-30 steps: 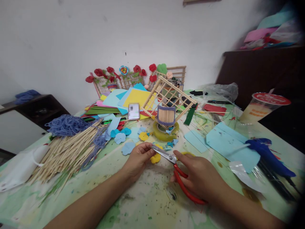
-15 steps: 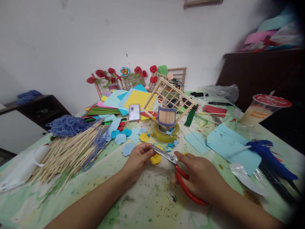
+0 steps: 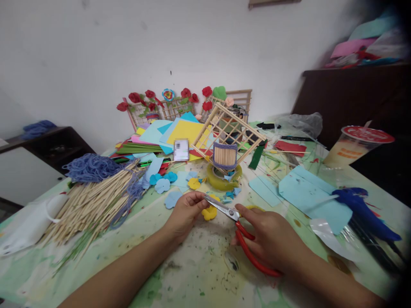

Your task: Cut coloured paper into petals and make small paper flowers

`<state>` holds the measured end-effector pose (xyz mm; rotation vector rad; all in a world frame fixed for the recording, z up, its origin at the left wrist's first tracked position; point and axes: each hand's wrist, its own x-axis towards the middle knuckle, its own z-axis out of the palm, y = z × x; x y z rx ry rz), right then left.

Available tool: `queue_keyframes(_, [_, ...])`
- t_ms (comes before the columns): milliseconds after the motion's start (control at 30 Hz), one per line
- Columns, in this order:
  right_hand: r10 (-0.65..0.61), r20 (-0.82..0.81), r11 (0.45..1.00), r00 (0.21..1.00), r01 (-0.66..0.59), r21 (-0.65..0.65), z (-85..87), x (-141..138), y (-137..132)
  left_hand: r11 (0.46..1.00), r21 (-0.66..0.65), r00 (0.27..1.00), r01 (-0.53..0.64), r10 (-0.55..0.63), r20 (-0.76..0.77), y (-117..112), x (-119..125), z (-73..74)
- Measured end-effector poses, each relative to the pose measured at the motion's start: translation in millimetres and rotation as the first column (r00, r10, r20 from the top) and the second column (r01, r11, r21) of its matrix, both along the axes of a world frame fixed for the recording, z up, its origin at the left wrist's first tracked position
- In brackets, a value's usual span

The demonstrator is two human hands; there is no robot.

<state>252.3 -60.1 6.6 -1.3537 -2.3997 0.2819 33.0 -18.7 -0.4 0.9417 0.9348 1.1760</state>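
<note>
My right hand is closed around the red handles of a pair of scissors, whose metal blades point left. At the blade tips, the fingers of my left hand are pinched together; whatever is between them is hidden. Just below and behind the blades is a yellow paper flower, partly covered. Beyond my hands lie a smaller yellow flower, several blue paper flowers and small blue scraps. A roll of yellow-green tape sits under a tilted stick lattice with a small stick basket on its front.
On the left are a bundle of thin sticks, purple yarn and a white container. To the right lie blue paper, a blue glue gun and a drink cup. Coloured paper sheets and flower-decorated lattices stand behind.
</note>
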Motion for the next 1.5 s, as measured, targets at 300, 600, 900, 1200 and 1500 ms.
queue_keyframes(300, [0.02, -0.043, 0.999, 0.999, -0.022, -0.04, 4.3, 0.3, -0.9, 1.0, -0.009, 1.0, 0.003, -0.003, -0.024, -0.2, -1.3, 4.4])
queue_keyframes(600, [0.024, 0.012, 0.999, 1.0, -0.024, -0.03, 3.8, 2.7, -0.3, 1.0, 0.014, 0.995, 0.011, -0.01, -0.101, 4.4, -6.8, 3.7])
queue_keyframes(900, [0.005, 0.092, 1.0, 0.996, -0.004, -0.014, 4.1, 1.5, 1.3, 0.996, -0.015, 0.976, 0.09, -0.091, -0.196, 9.1, -14.5, 6.5])
queue_keyframes(1200, [-0.013, 0.136, 1.0, 0.991, 0.013, 0.006, 2.9, -0.4, 0.2, 0.986, -0.058, 0.94, 0.159, -0.169, -0.295, 12.8, -21.1, 10.8])
queue_keyframes(1500, [-0.145, 0.11, 0.981, 0.983, 0.128, 0.145, -2.9, 7.0, 9.3, 0.988, -0.148, 0.997, 0.042, -0.05, -0.056, 8.2, -12.5, 9.8])
